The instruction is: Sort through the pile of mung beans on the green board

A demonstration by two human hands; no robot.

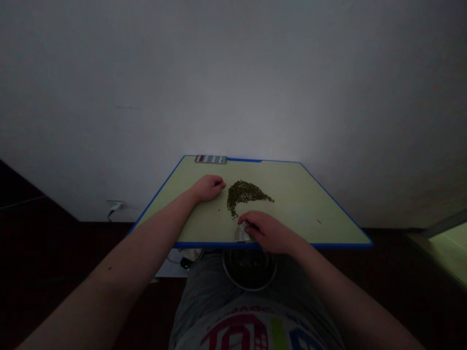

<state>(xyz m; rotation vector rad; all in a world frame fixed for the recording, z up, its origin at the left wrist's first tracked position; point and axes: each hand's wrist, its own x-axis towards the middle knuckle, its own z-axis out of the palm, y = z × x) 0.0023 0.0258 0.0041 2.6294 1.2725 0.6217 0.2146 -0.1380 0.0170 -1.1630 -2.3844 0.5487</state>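
two hands (209,187), one phone (210,159)

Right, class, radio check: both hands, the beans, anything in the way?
Left hand curled on table, beside green beans. Right hand gripping pale translucent piece, near edge. Beans loose, curved patch. Phone apart, far edge.

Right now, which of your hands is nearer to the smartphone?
Left. My left hand is a little in front of the smartphone; my right hand is farther away, by the near edge of the tabletop.
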